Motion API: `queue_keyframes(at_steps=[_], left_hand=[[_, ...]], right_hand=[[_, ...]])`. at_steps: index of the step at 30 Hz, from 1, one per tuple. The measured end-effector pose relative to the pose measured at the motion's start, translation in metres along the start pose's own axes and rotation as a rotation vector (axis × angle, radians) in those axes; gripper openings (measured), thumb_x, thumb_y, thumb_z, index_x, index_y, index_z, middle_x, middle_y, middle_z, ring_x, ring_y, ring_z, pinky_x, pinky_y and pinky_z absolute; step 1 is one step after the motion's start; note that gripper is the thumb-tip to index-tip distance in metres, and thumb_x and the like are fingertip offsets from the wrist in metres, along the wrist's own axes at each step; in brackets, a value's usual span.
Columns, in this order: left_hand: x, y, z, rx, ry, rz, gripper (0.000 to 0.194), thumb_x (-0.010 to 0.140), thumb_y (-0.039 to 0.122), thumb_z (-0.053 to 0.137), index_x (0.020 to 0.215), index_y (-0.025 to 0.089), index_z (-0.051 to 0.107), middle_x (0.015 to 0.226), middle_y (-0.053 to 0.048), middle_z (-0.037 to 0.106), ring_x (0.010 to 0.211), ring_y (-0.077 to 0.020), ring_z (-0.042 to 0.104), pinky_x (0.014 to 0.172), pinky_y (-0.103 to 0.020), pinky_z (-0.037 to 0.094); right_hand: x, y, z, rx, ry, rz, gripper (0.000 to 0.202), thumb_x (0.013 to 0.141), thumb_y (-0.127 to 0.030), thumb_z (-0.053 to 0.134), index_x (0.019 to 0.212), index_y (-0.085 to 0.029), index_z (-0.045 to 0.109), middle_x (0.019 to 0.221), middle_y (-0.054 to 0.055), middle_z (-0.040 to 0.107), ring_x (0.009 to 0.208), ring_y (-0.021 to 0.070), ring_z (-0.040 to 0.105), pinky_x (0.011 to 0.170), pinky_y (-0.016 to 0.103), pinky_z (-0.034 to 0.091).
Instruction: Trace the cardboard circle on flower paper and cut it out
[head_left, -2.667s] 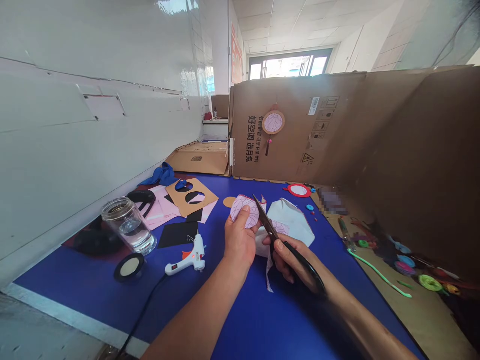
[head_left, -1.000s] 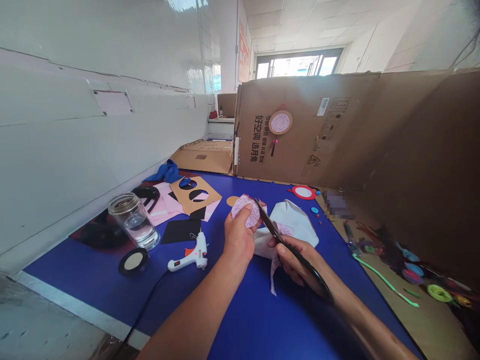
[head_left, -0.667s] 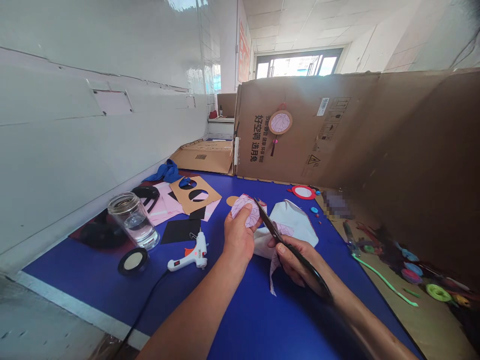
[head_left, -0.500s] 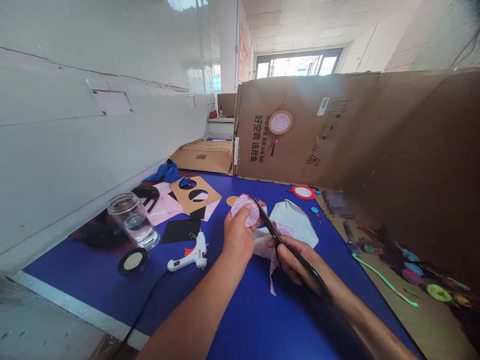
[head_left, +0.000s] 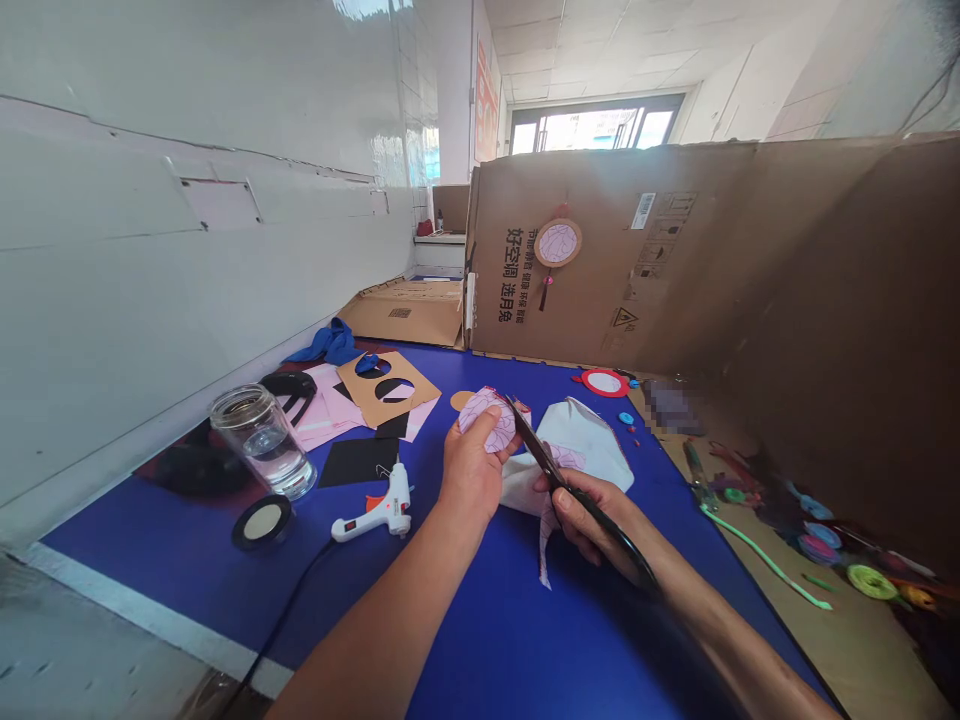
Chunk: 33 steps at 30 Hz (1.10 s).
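Two bare hands work over a smooth blue table (head_left: 480,640) walled by glossy white tile and a cardboard screen (head_left: 675,270). The left hand (head_left: 469,478) pinches a round, pink-veined paper disc (head_left: 487,422) near the table's middle. The right hand (head_left: 592,515) grips black scissors (head_left: 555,475), blades slightly parted at the disc's right edge. A white glue gun (head_left: 375,512) lies left of them, a glass jar (head_left: 262,440) toward the left edge.

Pink veined paper disc (head_left: 487,428), black scissors (head_left: 577,495) (blue table (head_left: 525,640)).
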<state>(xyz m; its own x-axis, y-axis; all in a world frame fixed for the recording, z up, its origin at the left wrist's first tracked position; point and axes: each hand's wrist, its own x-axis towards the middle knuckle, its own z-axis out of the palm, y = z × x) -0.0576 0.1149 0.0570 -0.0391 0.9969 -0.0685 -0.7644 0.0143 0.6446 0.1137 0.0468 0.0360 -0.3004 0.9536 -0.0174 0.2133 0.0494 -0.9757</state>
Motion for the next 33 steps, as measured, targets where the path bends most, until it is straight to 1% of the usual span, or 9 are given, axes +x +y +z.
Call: queue_keyframes(at_steps=[3,7,10,16,22,25,29,33], left_hand=[[0.0004,0.0015,-0.0003,0.012,0.007,-0.011,0.036,0.071,0.026,0.092,0.103,0.019,0.076,0.100,-0.008,0.083,0.097,-0.0262,0.081,0.088,-0.041,0.064],[-0.0004,0.0039,0.0008,0.023,-0.023,-0.009,0.036,0.073,0.028,0.092,0.104,0.018,0.076,0.099,-0.010,0.084,0.099,-0.0274,0.081,0.089,-0.040,0.064],[-0.0003,0.0060,0.0016,0.020,-0.016,-0.013,0.036,0.072,0.029,0.093,0.102,0.017,0.076,0.098,-0.011,0.084,0.096,-0.0278,0.081,0.085,-0.040,0.064],[0.0011,0.0083,0.0013,0.041,0.052,0.016,0.040,0.070,0.027,0.094,0.104,0.018,0.075,0.095,-0.009,0.084,0.088,-0.0253,0.081,0.080,-0.037,0.065],[-0.0005,0.0094,0.0030,0.098,0.068,0.035,0.043,0.069,0.030,0.095,0.105,0.018,0.075,0.095,-0.009,0.084,0.086,-0.0246,0.081,0.075,-0.035,0.064],[-0.0016,0.0100,0.0049,0.110,0.084,0.044,0.042,0.069,0.030,0.095,0.105,0.018,0.076,0.094,-0.009,0.084,0.084,-0.0250,0.081,0.072,-0.034,0.064],[-0.0022,0.0102,0.0062,0.116,0.086,0.056,0.043,0.068,0.030,0.097,0.104,0.018,0.076,0.093,-0.010,0.084,0.083,-0.0251,0.081,0.069,-0.032,0.063],[-0.0021,0.0088,0.0062,0.118,0.084,0.072,0.044,0.068,0.031,0.098,0.105,0.018,0.077,0.092,-0.009,0.084,0.083,-0.0252,0.081,0.068,-0.031,0.063]], right_hand=[[0.0004,0.0002,-0.0010,-0.002,-0.001,0.000,0.078,0.088,-0.093,0.063,0.112,-0.018,0.069,0.062,-0.008,0.046,0.045,0.0095,0.036,0.044,0.024,0.028],[0.0004,-0.0010,-0.0017,-0.006,-0.005,-0.007,0.076,0.090,-0.090,0.064,0.113,-0.017,0.070,0.061,-0.007,0.047,0.045,0.0093,0.035,0.044,0.024,0.027],[0.0004,-0.0005,-0.0013,-0.011,-0.010,-0.003,0.077,0.090,-0.090,0.064,0.113,-0.017,0.071,0.059,-0.008,0.045,0.044,0.0095,0.035,0.044,0.024,0.028],[-0.0014,-0.0009,0.0009,0.000,-0.011,0.000,0.078,0.090,-0.090,0.063,0.115,-0.017,0.070,0.061,-0.007,0.048,0.045,0.0101,0.038,0.045,0.025,0.026],[-0.0017,0.0004,0.0008,-0.004,-0.020,-0.001,0.077,0.091,-0.090,0.061,0.115,-0.017,0.068,0.062,-0.008,0.046,0.046,0.0098,0.036,0.045,0.025,0.027],[-0.0010,0.0009,0.0004,-0.018,-0.015,0.005,0.079,0.091,-0.091,0.061,0.116,-0.016,0.068,0.061,-0.007,0.046,0.046,0.0101,0.037,0.046,0.025,0.028],[0.0000,0.0002,0.0000,-0.012,-0.011,0.016,0.083,0.088,-0.094,0.062,0.115,-0.015,0.068,0.061,-0.008,0.045,0.046,0.0096,0.036,0.045,0.025,0.026],[0.0000,0.0008,-0.0002,-0.022,-0.016,0.015,0.083,0.089,-0.094,0.060,0.115,-0.016,0.067,0.060,-0.009,0.044,0.045,0.0091,0.034,0.044,0.025,0.026]])
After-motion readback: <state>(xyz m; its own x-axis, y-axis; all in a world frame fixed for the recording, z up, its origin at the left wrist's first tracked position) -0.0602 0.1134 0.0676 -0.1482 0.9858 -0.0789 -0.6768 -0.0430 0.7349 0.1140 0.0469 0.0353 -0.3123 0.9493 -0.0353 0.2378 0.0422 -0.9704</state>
